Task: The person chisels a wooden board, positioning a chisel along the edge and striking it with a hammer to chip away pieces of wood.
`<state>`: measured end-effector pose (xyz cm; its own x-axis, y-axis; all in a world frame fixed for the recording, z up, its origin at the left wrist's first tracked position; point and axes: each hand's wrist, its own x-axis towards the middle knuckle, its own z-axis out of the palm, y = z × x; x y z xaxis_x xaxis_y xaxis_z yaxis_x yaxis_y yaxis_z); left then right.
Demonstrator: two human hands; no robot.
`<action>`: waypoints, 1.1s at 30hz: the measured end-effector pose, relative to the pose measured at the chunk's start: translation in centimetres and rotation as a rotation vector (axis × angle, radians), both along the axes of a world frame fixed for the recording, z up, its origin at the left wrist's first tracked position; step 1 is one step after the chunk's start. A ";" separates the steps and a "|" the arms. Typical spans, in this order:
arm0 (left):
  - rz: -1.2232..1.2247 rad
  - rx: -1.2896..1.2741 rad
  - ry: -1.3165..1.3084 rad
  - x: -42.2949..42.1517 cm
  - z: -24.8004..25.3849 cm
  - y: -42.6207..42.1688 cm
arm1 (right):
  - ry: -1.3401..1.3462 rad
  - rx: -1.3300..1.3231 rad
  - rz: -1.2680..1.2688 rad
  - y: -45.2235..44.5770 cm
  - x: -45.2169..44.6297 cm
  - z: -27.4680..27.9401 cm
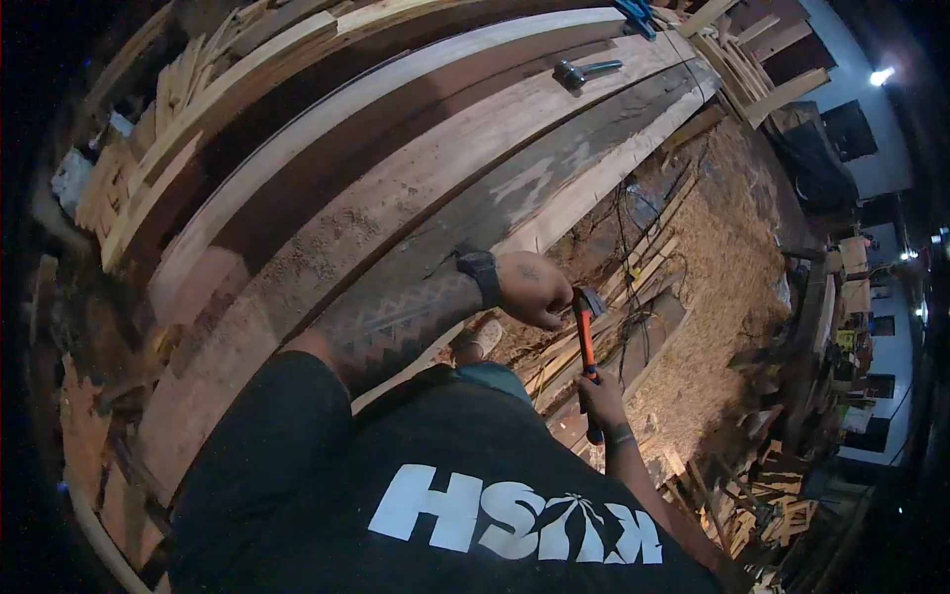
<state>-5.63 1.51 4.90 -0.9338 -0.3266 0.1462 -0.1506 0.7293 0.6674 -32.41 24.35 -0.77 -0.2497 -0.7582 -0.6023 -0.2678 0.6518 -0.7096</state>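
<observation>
My right hand (601, 398) grips the lower handle of a hammer (586, 342) with an orange and dark blue handle. The hammer stands nearly upright in view, its dark metal head at the top. Just left of that head is my left hand (534, 289), palm down with its fingers curled; whatever they hold, if anything, is hidden. A dark watch is on the left wrist. Below my left forearm runs a long grey weathered beam (426, 252). A metal tool with a handle (586, 73) lies on a pale plank (475, 148) farther away.
Long curved-looking boards (327, 94) span the upper left. A blue tool (636, 15) lies at their far end. Dark cables (625, 233) and thin wood strips cross the ground beyond my hands. Sawdust or shavings (737, 287) cover the floor at right, with scrap wood (782, 485) lower right.
</observation>
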 end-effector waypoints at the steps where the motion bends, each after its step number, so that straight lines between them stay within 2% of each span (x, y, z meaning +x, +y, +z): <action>1: -0.014 -0.061 -0.068 -0.2 0.3 -0.2 | 0.029 -0.007 0.010 -0.2 -0.6 -0.4; 3: 0.000 -0.013 -0.044 -0.1 0.4 0.1 | 0.081 -0.023 0.024 -0.8 -1.9 -1.7; 6: 0.000 0.016 -0.022 -0.5 -0.3 0.0 | 0.060 -0.190 -0.037 -2.8 -4.7 -2.3; 7: -0.002 0.014 -0.015 -0.5 -0.5 0.0 | 0.253 -0.323 0.205 -4.2 -7.1 -3.4; 9: 0.017 0.027 0.007 -0.5 -1.2 0.0 | 0.539 -0.528 0.386 -10.4 0.0 8.9; 11: 0.007 0.030 0.031 -0.5 -1.1 -0.1 | 0.532 -0.522 0.517 -15.4 1.2 13.1; 13: -0.013 0.028 0.053 0.0 -0.4 -0.1 | -0.065 -0.603 0.424 -19.8 3.2 12.6; 15: -0.029 0.048 0.116 -0.1 -2.1 -0.2 | 0.039 -0.604 0.594 -23.9 5.9 11.4; 16: -0.034 0.055 0.151 0.1 -1.9 -0.2 | 0.183 -0.607 0.708 -25.4 7.2 11.1; 17: 0.007 -0.089 0.116 0.3 -1.7 -0.1 | 0.327 -0.617 0.818 -26.9 8.5 10.9; 18: 0.029 -0.041 0.078 0.5 -1.1 0.1 | 0.565 -0.625 0.946 -27.9 9.8 10.9; 19: 0.049 0.009 0.042 0.7 -0.8 0.2 | 0.605 -0.474 1.018 -28.1 11.7 11.9; 20: 0.064 0.061 0.005 0.9 -0.6 0.4 | 0.658 -0.514 1.139 -29.0 11.1 9.1; 22: 0.047 0.015 0.141 0.1 -3.1 0.3 | 0.660 -0.385 1.270 -29.1 12.6 8.3; 23: 0.028 0.019 0.166 0.0 -3.5 0.2 | 0.652 -0.215 1.256 -29.2 13.4 8.5; 26: 0.019 -0.023 0.222 0.4 -3.3 0.3 | 0.692 -0.375 1.260 -28.8 13.9 7.8; 27: 0.008 -0.052 0.253 0.2 -3.5 0.3 | 0.750 -0.343 1.276 -28.6 14.2 7.7; 30: 0.034 -0.085 0.323 -0.5 -4.5 0.2 | 0.643 -0.235 1.302 -29.1 12.9 5.9; 31: 0.041 -0.065 0.345 -0.9 -5.0 0.3 | 0.608 -0.303 1.323 -29.0 12.5 5.2; 33: 0.060 -0.080 0.349 -0.6 -5.3 0.3 | 0.623 -0.277 1.320 -29.0 12.9 6.0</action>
